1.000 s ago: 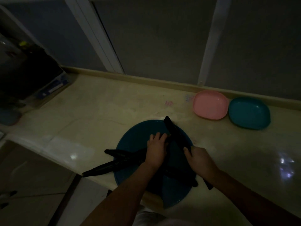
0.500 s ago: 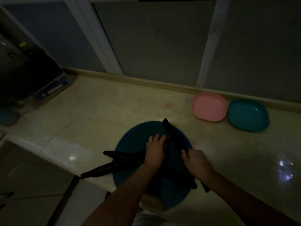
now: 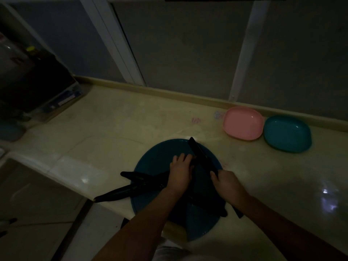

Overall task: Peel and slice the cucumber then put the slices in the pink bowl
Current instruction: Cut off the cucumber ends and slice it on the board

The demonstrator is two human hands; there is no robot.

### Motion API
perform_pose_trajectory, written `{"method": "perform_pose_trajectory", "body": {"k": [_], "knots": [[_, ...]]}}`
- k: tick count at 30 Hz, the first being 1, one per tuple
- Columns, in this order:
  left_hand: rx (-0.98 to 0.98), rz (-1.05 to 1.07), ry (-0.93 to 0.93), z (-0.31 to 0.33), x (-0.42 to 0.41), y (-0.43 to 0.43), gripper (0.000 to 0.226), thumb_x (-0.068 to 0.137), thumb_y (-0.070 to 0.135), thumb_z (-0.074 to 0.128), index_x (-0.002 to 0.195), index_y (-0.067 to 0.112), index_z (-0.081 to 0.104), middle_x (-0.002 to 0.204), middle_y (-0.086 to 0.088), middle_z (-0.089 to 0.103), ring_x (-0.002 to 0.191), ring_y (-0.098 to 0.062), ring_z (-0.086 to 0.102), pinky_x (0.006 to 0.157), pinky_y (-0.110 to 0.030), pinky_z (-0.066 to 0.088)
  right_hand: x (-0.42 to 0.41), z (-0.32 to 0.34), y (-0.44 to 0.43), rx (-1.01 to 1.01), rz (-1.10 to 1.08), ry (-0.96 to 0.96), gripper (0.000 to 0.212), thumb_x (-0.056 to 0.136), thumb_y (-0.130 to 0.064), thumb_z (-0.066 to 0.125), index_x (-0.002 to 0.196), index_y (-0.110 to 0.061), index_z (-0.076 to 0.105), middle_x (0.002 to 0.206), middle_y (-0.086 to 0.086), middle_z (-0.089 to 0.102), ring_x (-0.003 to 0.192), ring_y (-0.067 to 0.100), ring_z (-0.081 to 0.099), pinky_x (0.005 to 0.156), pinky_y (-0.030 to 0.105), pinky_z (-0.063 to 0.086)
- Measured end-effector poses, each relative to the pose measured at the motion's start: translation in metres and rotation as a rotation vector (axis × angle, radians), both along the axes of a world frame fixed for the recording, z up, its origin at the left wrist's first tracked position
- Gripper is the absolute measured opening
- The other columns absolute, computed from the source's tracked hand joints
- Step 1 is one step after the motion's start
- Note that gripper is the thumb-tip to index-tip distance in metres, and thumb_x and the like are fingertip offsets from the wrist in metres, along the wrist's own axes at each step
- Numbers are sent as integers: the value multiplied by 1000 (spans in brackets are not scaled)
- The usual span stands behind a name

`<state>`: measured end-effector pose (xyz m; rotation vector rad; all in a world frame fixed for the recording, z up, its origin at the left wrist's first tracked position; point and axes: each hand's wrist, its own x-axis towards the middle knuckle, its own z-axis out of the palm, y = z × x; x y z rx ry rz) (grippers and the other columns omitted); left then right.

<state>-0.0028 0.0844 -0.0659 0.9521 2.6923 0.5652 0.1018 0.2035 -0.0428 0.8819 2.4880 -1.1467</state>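
In dim light, a round blue cutting plate (image 3: 150, 166) sits at the counter's front edge with dark cucumbers on it. My left hand (image 3: 179, 172) presses down on one cucumber (image 3: 154, 182) that runs left across the plate. A second cucumber (image 3: 113, 194) sticks out past the counter edge, and a third (image 3: 209, 205) lies under my forearms. My right hand (image 3: 227, 185) grips a dark knife (image 3: 201, 155) whose blade points up-left beside my left fingertips. The empty pink bowl (image 3: 243, 123) stands at the back right by the wall.
A teal bowl (image 3: 287, 133) touches the pink bowl's right side. A dark appliance (image 3: 33, 83) and a box stand at the far left. A low ledge (image 3: 169, 93) runs along the wall. The counter drops off at the front left.
The view has shifted slightly. Both hands, the knife and the cucumbers stay in nearly the same place on the plate.
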Motion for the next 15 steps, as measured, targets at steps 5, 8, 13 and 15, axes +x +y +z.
{"method": "perform_pose_trajectory", "body": {"k": [5,8,13,15], "knots": [[-9,2,1,0,0,0,30,96,17,46,125,18,51,117,-7,52,105,-26,41,82,-34,34,0,4,-3,1,-15,13,46,101,-27,37,57,-14,37,56,-1,41,47,7,38,41,16,26],[-18,4,5,1,0,0,29,96,18,45,124,17,51,117,-7,51,105,-25,41,83,-34,34,1,6,-3,1,-27,11,46,100,-27,37,57,-14,37,56,0,42,47,7,38,45,27,28],[-28,4,9,2,0,0,29,96,18,44,124,17,50,118,-7,50,106,-25,40,83,-34,34,2,9,-3,19,-16,10,46,100,-28,37,57,-14,37,56,0,41,47,7,37,44,24,27],[-32,5,16,2,1,0,28,96,18,45,124,16,50,119,-7,51,106,-25,41,82,-33,34,2,10,-3,28,-13,12,45,100,-28,37,58,-14,38,56,-1,41,48,6,38,43,24,26]]}}
